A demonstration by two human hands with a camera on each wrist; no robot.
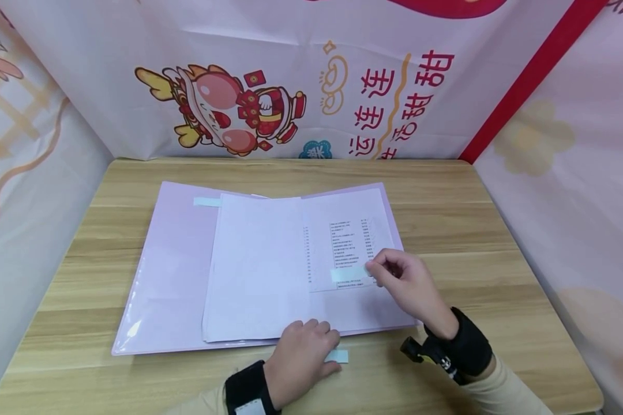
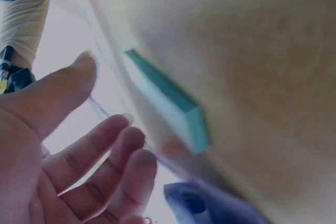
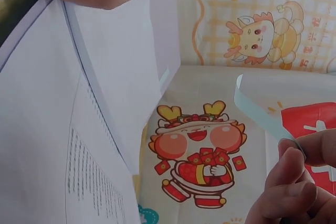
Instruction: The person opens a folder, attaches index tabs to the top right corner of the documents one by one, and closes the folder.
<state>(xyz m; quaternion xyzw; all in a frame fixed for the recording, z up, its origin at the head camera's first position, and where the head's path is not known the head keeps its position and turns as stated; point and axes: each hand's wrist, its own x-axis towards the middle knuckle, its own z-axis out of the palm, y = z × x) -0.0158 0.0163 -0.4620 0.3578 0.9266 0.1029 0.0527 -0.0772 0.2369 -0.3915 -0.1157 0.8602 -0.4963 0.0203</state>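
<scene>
Between thumb and forefinger, my right hand (image 1: 409,283) pinches a pale green sticky note (image 1: 346,274) by one end. The strip hovers over a page with a printed table (image 1: 349,242); in the right wrist view the note (image 3: 260,115) is raised off the paper and bends at its free end. My left hand (image 1: 302,362) is at the folder's lower edge, beside a small pad of sticky notes (image 1: 338,356) on the table. Seen from the left wrist, its fingers (image 2: 97,166) bend loosely, apart from the pad (image 2: 165,103). A lilac folder (image 1: 161,276) lies open under the pages.
Another pale green sticky note (image 1: 206,202) sticks out from the upper left of the turned blank page (image 1: 256,271). The wooden table (image 1: 477,248) meets a printed cloth backdrop (image 1: 301,34) at the back and sides.
</scene>
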